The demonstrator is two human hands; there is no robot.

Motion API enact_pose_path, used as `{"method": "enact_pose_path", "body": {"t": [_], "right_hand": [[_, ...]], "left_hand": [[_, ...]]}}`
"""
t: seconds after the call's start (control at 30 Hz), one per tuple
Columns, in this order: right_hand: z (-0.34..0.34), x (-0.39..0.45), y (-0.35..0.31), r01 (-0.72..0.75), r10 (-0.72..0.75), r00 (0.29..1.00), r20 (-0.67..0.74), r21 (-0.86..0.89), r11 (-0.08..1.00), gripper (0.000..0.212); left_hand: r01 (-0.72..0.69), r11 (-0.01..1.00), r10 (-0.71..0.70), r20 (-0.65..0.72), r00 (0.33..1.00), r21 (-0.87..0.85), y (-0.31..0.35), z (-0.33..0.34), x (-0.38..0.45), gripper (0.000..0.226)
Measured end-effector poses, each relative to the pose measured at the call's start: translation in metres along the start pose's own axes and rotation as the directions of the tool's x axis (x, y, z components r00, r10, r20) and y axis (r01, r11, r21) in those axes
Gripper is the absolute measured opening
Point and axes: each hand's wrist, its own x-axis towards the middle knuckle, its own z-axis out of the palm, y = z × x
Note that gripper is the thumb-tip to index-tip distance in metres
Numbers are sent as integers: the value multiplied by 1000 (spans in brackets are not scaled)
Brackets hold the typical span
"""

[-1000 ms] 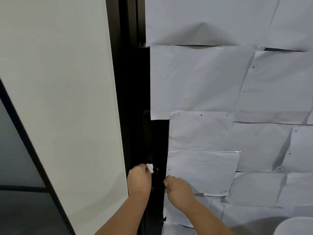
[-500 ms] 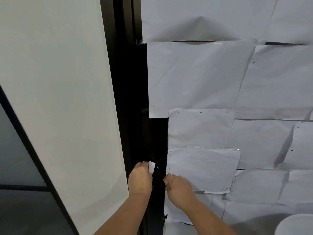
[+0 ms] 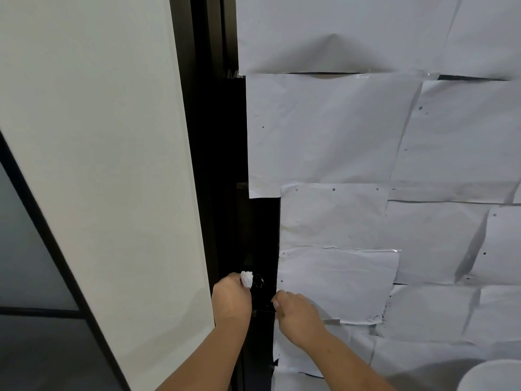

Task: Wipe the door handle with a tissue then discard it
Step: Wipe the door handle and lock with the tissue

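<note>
A crumpled white tissue (image 3: 246,278) pokes out above the knuckles of my left hand (image 3: 231,299), which is closed around it and pressed against the dark door handle (image 3: 260,292). The handle is black on a black door edge and hard to make out; a round part shows just right of the tissue. My right hand (image 3: 296,314) grips the handle's lever end from the right, fingers curled on it, next to the paper-covered door.
The door (image 3: 394,165) is covered with taped overlapping white paper sheets. A black frame (image 3: 214,136) runs vertically in the middle, with a white wall panel (image 3: 98,165) on the left. A white rounded object (image 3: 493,376) sits at the bottom right corner.
My left hand with the tissue has shifted slightly up against the handle. My right hand has stayed on the lever. The view has drifted a little.
</note>
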Motion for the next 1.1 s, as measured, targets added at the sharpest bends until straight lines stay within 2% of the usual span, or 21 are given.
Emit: {"method": "enact_pose_path", "body": {"t": [0.13, 0.2, 0.23, 0.27, 0.33, 0.37, 0.43, 0.5, 0.6, 0.7, 0.9, 1.0, 1.1], "right_hand": [[0, -1, 0, 2, -2, 1000, 6, 5, 1000, 18], [0, -1, 1, 6, -6, 1000, 7, 0, 1000, 18], [0, -1, 1, 11, -11, 1000, 6, -3, 1000, 18], [-1, 0, 1, 17, -17, 1000, 4, -7, 1000, 18], [-1, -1, 1, 29, -29, 1000, 2, -13, 999, 18], [0, 0, 1, 31, -31, 1000, 0, -14, 999, 18], [1, 0, 2, 27, -27, 1000, -9, -18, 999, 18], [2, 0, 2, 29, -29, 999, -15, -24, 999, 17], [2, -1, 2, 34, -35, 999, -21, -37, 999, 17], [2, -1, 3, 36, -37, 999, -18, -34, 999, 17], [3, -2, 3, 34, -34, 999, -22, -28, 999, 19], [2, -2, 2, 35, -36, 999, -24, -26, 999, 20], [2, -1, 4, 32, -32, 999, -18, -13, 999, 19]], "left_hand": [[131, 975, -129, 20, 991, -179, -8, 3, -1, 38], [257, 910, -242, 86, 966, -326, -14, 8, -7, 40], [339, 823, -307, 145, 941, -457, -14, 8, -10, 34], [443, 669, -375, 244, 894, -597, -12, 8, -10, 24], [639, 259, -397, 524, 754, -724, -8, 6, -8, 3], [699, 84, -352, 635, 688, -710, -8, 5, -7, 7], [752, -116, -240, 753, 613, -649, -11, 4, -5, 15], [763, -199, -161, 789, 593, -615, -16, 5, -5, 22], [770, -262, -123, 812, 571, -582, -19, 9, -6, 32], [740, -303, -137, 796, 590, -601, -16, 11, -8, 30], [745, -282, -163, 795, 584, -605, -14, 14, -8, 31], [739, -239, -181, 776, 604, -630, -14, 12, -5, 27], [682, -95, -290, 676, 678, -725, -9, 12, -8, 16]]}}
